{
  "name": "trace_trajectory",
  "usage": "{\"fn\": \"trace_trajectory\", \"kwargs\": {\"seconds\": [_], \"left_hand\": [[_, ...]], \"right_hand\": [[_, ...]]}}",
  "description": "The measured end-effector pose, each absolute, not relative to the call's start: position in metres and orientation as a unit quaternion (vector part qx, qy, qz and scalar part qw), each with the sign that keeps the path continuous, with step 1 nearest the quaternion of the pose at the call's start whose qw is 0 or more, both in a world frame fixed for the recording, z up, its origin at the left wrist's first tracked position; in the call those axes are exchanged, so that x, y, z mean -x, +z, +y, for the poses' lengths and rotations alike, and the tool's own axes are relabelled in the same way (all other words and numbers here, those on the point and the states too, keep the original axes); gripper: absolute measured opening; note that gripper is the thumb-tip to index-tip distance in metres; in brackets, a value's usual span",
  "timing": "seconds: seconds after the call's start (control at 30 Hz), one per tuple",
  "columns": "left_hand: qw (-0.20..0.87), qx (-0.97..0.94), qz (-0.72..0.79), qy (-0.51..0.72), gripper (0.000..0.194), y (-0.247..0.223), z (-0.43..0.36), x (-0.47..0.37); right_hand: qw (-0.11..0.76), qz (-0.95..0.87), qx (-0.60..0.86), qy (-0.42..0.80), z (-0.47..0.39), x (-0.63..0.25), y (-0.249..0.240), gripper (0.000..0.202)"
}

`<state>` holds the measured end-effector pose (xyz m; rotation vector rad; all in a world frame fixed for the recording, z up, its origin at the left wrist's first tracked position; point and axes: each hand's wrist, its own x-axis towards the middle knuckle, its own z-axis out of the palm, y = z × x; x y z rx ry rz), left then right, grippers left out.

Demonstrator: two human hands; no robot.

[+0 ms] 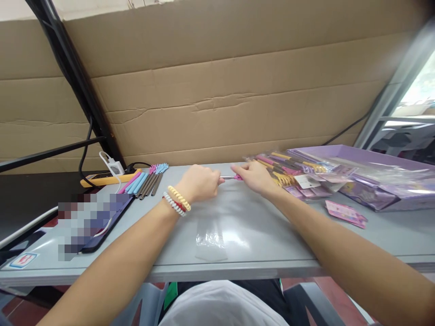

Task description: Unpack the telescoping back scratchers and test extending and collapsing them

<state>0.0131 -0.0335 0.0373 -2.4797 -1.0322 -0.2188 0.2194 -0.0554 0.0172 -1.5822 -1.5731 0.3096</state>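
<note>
A telescopic back scratcher [228, 177] is stretched between my two hands over the table, its thin metal rod showing in the gap. My left hand [200, 183], with coiled bands on its wrist, is closed round one end, which is hidden in the fist. At the other end, my right hand [256, 176] pinches the pink head. Below them a clear plastic sleeve [211, 240] lies flat near the table's front edge. Several more back scratchers [149, 182], with pink and blue claw heads, lie in a row on the left.
Bagged back scratchers [292, 170] are piled right of my right hand, beside a purple box [377, 194] holding clear plastic. Pink cards [345, 213] lie in front. On the left are a dark tablet-like device [112, 222], partly blurred, and a yellow power strip [108, 179]. Cardboard [238, 90] stands behind.
</note>
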Motion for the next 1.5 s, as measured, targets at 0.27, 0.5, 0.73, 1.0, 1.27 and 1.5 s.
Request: {"fn": "trace_trajectory", "kwargs": {"seconds": [0.27,0.5,0.73,1.0,1.27,1.5], "left_hand": [[0.126,0.912,-0.358,-0.153,0.027,0.025,-0.035,-0.023],[0.043,0.907,-0.353,-0.224,0.034,0.02,-0.032,-0.024],[0.041,0.904,-0.367,-0.217,0.036,0.022,-0.033,-0.025],[0.038,0.922,-0.312,-0.226,0.035,0.015,-0.028,-0.023],[0.064,0.915,-0.337,-0.211,0.034,0.016,-0.027,-0.025],[0.071,0.914,-0.349,-0.194,0.035,0.016,-0.026,-0.025]], "right_hand": [[0.453,-0.722,0.52,0.061,-0.059,-0.222,0.012,0.042],[0.456,-0.772,0.433,-0.093,-0.053,-0.224,0.007,0.016],[0.422,-0.799,0.428,-0.03,-0.057,-0.223,0.01,0.025],[0.382,-0.79,0.474,0.074,-0.059,-0.222,0.009,0.025],[0.36,-0.797,0.478,0.08,-0.058,-0.221,0.007,0.031],[0.35,-0.793,0.488,0.1,-0.056,-0.221,0.006,0.034]]}}
